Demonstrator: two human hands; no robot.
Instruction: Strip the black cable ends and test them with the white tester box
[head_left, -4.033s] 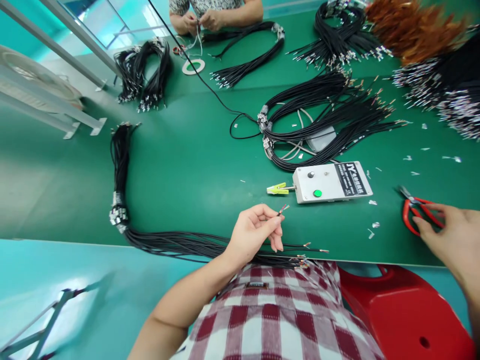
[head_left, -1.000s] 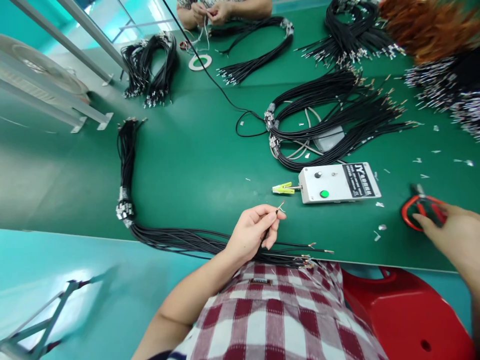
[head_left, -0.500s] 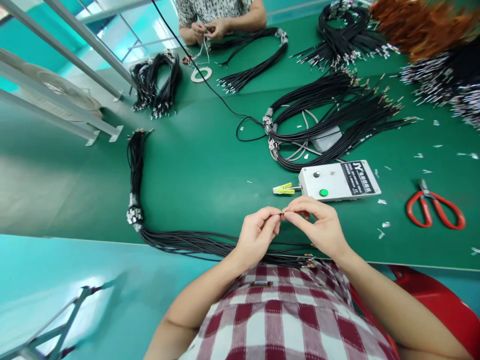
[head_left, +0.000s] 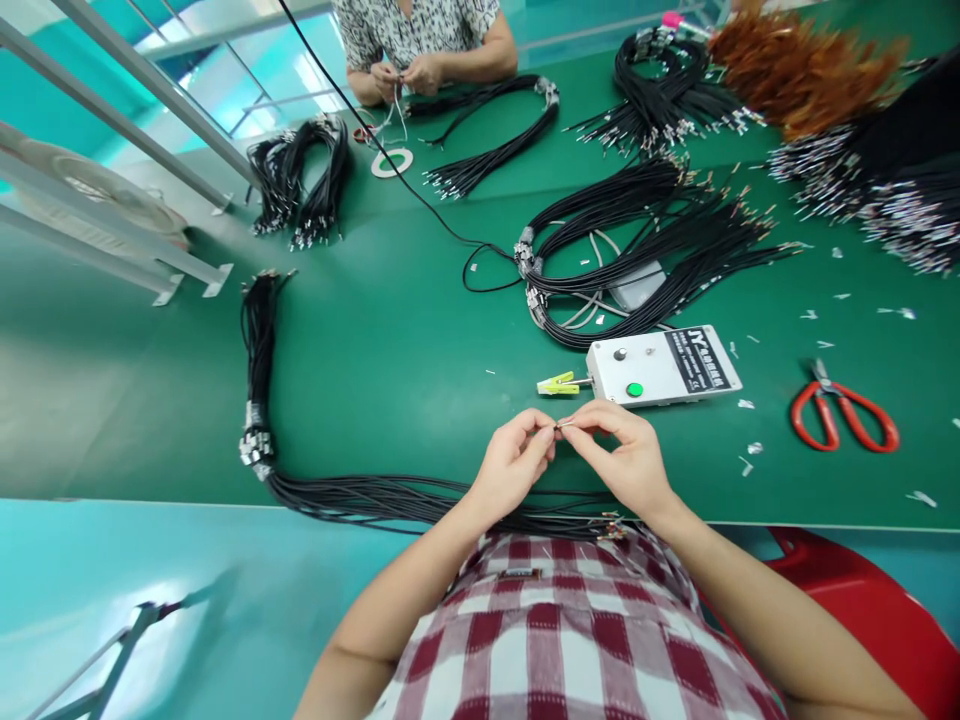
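My left hand (head_left: 517, 458) pinches the end of a black cable between thumb and fingertips. Meeting it tip to tip, my right hand (head_left: 622, 450) is closed on the fine wire end of the same cable; the wire is very small here. A bundle of black cables (head_left: 360, 495) runs along the table's front edge beneath my left wrist, its loose wire ends (head_left: 611, 527) lying by my shirt. Just beyond my fingers sits a white control box (head_left: 645, 370) with a green button and a yellow clip (head_left: 559, 385) on its left side.
Red-handled cutters (head_left: 844, 410) lie at the right among white scraps. More cable bundles (head_left: 645, 240) spread behind the box, with a brown wire pile (head_left: 802, 75) at the back right. Across the table a co-worker's hands (head_left: 405, 78) handle a pale strand. Metal posts (head_left: 142, 110) stand left.
The view has shifted slightly, so the table items appear a little to the left. My hands keep the same pinch on the cable end, fingertips still together.
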